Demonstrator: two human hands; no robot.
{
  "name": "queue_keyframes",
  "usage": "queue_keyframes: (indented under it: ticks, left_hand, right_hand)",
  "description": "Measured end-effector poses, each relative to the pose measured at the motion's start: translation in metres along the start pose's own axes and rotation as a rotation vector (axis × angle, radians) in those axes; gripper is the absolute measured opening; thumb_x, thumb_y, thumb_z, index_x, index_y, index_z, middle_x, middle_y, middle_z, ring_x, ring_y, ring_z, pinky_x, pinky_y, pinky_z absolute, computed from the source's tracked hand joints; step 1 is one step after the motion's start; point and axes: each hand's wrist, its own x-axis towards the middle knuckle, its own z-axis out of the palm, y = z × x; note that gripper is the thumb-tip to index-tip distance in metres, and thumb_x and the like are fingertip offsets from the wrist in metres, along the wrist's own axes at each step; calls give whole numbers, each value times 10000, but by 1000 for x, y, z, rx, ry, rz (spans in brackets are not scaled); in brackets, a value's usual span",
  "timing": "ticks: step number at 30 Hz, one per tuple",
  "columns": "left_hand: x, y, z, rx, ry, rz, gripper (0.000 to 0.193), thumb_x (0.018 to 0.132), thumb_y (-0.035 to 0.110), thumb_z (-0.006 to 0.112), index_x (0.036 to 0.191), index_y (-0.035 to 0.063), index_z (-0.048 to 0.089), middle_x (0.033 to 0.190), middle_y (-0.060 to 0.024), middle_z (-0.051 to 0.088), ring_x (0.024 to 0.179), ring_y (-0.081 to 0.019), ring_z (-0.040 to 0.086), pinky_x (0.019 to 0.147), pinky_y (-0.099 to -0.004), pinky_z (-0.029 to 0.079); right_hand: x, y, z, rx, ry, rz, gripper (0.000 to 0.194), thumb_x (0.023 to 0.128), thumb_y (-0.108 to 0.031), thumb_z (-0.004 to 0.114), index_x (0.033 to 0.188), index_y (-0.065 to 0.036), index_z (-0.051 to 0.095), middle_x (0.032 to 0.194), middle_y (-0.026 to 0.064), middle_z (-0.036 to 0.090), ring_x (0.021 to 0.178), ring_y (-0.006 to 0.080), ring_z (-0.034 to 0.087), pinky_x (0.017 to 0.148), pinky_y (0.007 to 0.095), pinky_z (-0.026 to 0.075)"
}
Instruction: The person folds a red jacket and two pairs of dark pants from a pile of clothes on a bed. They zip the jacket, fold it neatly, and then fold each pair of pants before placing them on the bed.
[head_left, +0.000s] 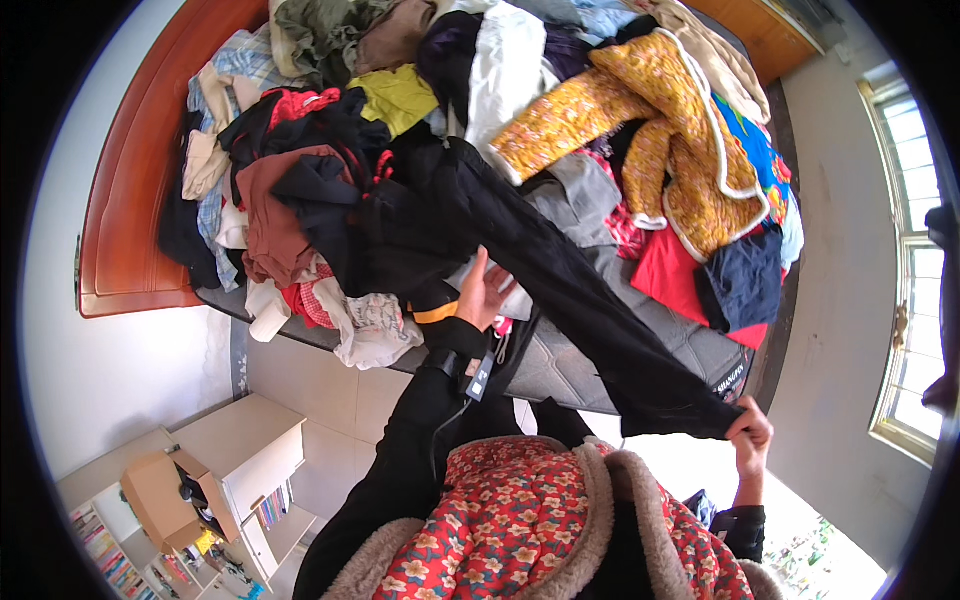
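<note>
A pair of black trousers (570, 285) stretches diagonally from the clothes pile down to the mattress's near right edge. My right hand (752, 431) grips the low end of it, fingers closed on the cloth. With fingers spread, my left hand (482, 291) is beside the middle of the black cloth, over a light grey piece; whether it touches the cloth is unclear. A yellow floral quilted jacket with white trim (675, 127) lies spread at the upper right. Left of my left hand are a rust-brown garment (281, 206) and a white printed cloth (375, 319).
Heaped clothes cover much of a grey mattress (570, 367) with a reddish wooden headboard (139, 187) at left. A pale cabinet (240, 435), an open cardboard box (154, 495) and bookshelves stand at lower left. A barred window (919, 300) is at right.
</note>
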Motion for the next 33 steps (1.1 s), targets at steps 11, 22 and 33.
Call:
queue_keyframes:
  ticks: [11,22,33]
  left_hand:
    - [-31,-68,52,399,104,4,134,960,197,633,1085,150,628,837,30,616,742,-99,606,758,-304,535]
    - [-57,-158,196,1120,-678,-82,366,990,190,621,1306,32,527,1029,-37,649,887,-110,625,828,-248,500]
    - [-214,-349,357,1086,-1884,148,1271,774,226,859,1550,14,-125,1520,-231,314,1420,-289,333,1157,-375,292]
  right_hand:
    - [-109,80,-154,885,682,-3,141,791,-73,547,931,-82,534,1003,122,633,1009,285,639,908,415,559]
    - [-170,-23,-172,815,940,-332,362,987,-109,507,1344,-47,510,1275,146,611,1207,272,580,1060,397,438]
    - [-270,-76,-191,366,1225,-408,439,983,-87,568,1402,-37,449,1105,121,654,987,208,680,867,313,567]
